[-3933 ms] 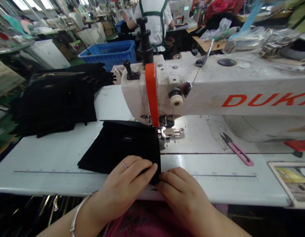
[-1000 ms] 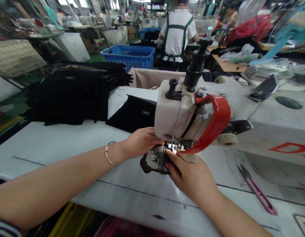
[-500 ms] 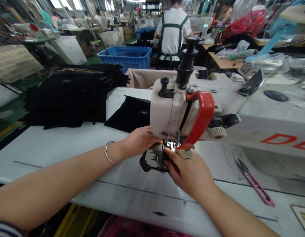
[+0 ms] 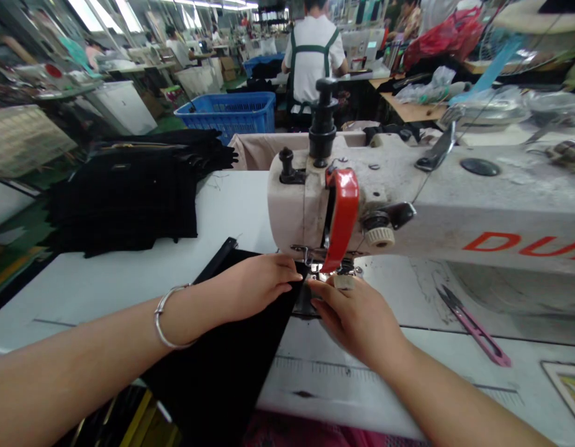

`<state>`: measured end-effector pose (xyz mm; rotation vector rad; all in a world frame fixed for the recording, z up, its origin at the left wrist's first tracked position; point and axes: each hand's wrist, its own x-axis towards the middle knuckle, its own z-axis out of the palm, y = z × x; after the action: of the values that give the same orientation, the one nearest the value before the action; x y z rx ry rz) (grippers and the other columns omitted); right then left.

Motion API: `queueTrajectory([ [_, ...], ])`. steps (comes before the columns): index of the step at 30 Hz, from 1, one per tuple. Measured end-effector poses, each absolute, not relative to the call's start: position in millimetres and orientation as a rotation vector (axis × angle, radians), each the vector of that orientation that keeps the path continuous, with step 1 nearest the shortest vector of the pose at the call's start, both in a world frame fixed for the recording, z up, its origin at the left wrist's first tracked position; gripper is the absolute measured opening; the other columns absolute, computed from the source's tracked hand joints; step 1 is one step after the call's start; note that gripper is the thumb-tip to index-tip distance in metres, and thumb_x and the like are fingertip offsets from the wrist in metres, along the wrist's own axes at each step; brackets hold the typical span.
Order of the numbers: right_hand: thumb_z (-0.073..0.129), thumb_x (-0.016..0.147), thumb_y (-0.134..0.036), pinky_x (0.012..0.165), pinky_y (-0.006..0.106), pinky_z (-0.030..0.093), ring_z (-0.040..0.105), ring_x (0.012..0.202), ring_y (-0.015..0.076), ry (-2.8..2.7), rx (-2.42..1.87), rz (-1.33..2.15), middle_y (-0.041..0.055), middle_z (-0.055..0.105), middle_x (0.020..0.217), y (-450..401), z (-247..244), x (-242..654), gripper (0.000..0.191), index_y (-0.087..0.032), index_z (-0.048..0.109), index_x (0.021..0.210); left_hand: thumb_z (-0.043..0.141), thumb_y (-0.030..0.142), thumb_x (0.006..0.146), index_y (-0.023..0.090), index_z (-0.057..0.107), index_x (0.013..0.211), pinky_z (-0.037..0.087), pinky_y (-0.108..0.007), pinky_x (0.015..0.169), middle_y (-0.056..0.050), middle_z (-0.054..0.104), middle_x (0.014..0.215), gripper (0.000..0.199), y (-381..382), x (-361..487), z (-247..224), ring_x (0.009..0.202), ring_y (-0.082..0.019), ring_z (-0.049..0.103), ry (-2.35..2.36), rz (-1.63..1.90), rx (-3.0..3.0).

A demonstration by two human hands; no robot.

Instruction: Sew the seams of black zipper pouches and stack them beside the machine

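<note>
A black fabric panel [image 4: 231, 360] runs from the needle area toward me and over the table's front edge. My left hand [image 4: 264, 282], a bangle on its wrist, has its fingers closed on the panel's upper corner, just left of the presser foot [image 4: 316, 273]. At the foot's right side is my right hand [image 4: 357, 316], thumb and forefinger drawn together; what lies between them is hidden. Above both hands is the sewing machine [image 4: 292, 205] with its red guard [image 4: 343, 214]. A dark zipper-like strip [image 4: 217, 257] shows at the panel's far edge.
A stack of black fabric pieces [image 4: 124, 192] lies at the table's far left. Pink-handled thread snips [image 4: 476, 326] rest to the right. Beyond the table stand a blue basket [image 4: 226, 112] and a person [image 4: 314, 56] in a white shirt.
The black panel has swung from behind the machine head to the front left, and its small label is out of sight. My left hand has shifted slightly left; my right stays by the foot.
</note>
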<state>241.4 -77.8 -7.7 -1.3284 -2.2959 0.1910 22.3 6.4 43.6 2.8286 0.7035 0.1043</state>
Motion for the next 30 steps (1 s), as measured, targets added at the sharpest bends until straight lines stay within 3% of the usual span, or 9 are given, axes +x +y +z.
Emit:
queueTrajectory([
  [3, 0.051, 0.099, -0.019, 0.080, 0.042, 0.050, 0.061, 0.092, 0.0262, -2.307, -1.279, 0.166, 0.0097, 0.067, 0.101, -78.6, -8.6, 240.9, 0.026, -0.014, 0.064, 0.121, 0.051, 0.020, 0.098, 0.014, 0.062, 0.125, 0.041, -0.041, 0.113, -0.011, 0.061, 0.133, 0.029, 7.9, 12.1, 30.0, 0.126, -0.024, 0.055, 0.657, 0.175, 2.859],
  [6, 0.051, 0.099, -0.017, 0.075, 0.037, 0.049, 0.061, 0.086, 0.0231, -2.359, -1.223, 0.144, 0.0071, 0.067, 0.094, -80.1, -7.6, 238.9, 0.024, -0.016, 0.067, 0.117, 0.043, 0.011, 0.098, 0.009, 0.049, 0.137, 0.035, -0.042, 0.118, -0.014, 0.051, 0.144, 0.039, -3.4, 2.3, 10.1, 0.139, -0.022, 0.042, 0.625, 0.284, 2.858],
  [10, 0.045, 0.100, -0.015, 0.065, 0.032, 0.045, 0.059, 0.075, 0.0183, -2.375, -1.182, 0.117, 0.0054, 0.066, 0.088, -81.8, -3.8, 235.7, 0.026, -0.016, 0.070, 0.109, 0.039, 0.002, 0.095, 0.014, 0.038, 0.145, 0.032, -0.044, 0.120, -0.011, 0.046, 0.149, 0.052, -21.8, -2.8, -2.6, 0.146, -0.019, 0.029, 0.651, 0.338, 2.814],
  [16, 0.043, 0.101, -0.014, 0.063, 0.033, 0.045, 0.060, 0.074, 0.0197, -2.343, -1.182, 0.090, 0.0057, 0.065, 0.084, -82.5, -1.2, 235.2, 0.028, -0.015, 0.070, 0.107, 0.040, 0.000, 0.091, 0.016, 0.040, 0.143, 0.037, -0.046, 0.118, -0.012, 0.049, 0.146, 0.054, -21.4, 3.7, 4.1, 0.144, -0.020, 0.034, 0.661, 0.339, 2.762],
  [24, 0.049, 0.097, -0.013, 0.071, 0.038, 0.052, 0.062, 0.081, 0.0238, -2.371, -1.283, 0.132, 0.0089, 0.066, 0.091, -77.2, -7.0, 237.1, 0.026, -0.013, 0.068, 0.114, 0.043, 0.005, 0.093, 0.015, 0.052, 0.133, 0.043, -0.042, 0.114, -0.012, 0.056, 0.139, 0.042, 2.7, 12.4, 5.4, 0.134, -0.021, 0.049, 0.693, 0.365, 2.795],
  [27, 0.049, 0.096, -0.012, 0.076, 0.041, 0.053, 0.061, 0.086, 0.0254, -2.339, -1.318, 0.196, 0.0100, 0.065, 0.096, -91.5, 1.5, 238.2, 0.029, -0.014, 0.065, 0.121, 0.048, 0.021, 0.098, 0.014, 0.051, 0.137, 0.039, -0.047, 0.116, -0.014, 0.054, 0.142, 0.039, -19.7, 13.4, 27.8, 0.138, -0.025, 0.044, 0.752, 0.220, 2.834],
  [28, 0.048, 0.097, -0.012, 0.079, 0.041, 0.053, 0.061, 0.090, 0.0253, -2.304, -1.323, 0.248, 0.0103, 0.065, 0.099, -102.9, 4.7, 238.6, 0.029, -0.015, 0.064, 0.121, 0.052, 0.033, 0.098, 0.013, 0.048, 0.140, 0.038, -0.051, 0.115, -0.016, 0.051, 0.145, 0.046, -36.2, 13.0, 36.2, 0.141, -0.030, 0.040, 0.771, 0.159, 2.854],
  [30, 0.046, 0.098, -0.014, 0.081, 0.036, 0.054, 0.062, 0.091, 0.0226, -2.211, -1.319, 0.416, 0.0090, 0.066, 0.100, -134.8, 8.6, 239.0, 0.024, -0.017, 0.064, 0.114, 0.058, 0.062, 0.087, 0.009, 0.040, 0.147, 0.040, -0.057, 0.112, -0.022, 0.036, 0.154, 0.082, -78.0, 9.7, 47.2, 0.144, -0.039, 0.030, 0.753, 0.104, 2.887],
])
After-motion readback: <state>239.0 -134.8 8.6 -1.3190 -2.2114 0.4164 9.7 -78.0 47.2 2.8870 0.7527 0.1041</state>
